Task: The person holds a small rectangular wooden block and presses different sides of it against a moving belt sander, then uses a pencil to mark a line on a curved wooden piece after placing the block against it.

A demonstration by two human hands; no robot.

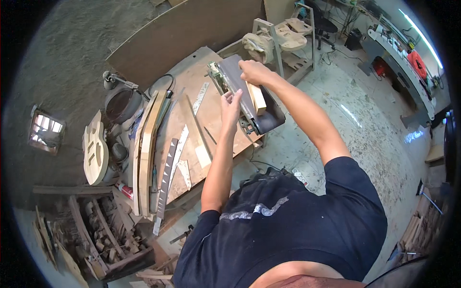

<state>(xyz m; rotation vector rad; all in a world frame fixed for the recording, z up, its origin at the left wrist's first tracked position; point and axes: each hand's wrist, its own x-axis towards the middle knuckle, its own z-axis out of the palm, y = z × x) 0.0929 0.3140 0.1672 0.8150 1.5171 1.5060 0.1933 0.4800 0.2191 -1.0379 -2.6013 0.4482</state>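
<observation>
Wood blk (258, 102) (squared, pale) on gry belt (230, 66).

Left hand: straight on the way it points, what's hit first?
Probably the belt sander, just ahead of the left hand; depth is unclear, so they may be touching.

Open floor (372, 129) right of the belt sander (234, 77), long boards (147, 149) obstructing farther left, metal frame (275, 41) beyond, gap there unclear

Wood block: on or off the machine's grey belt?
On. The wood block sits over the grey belt, its far end under the right hand.
</observation>
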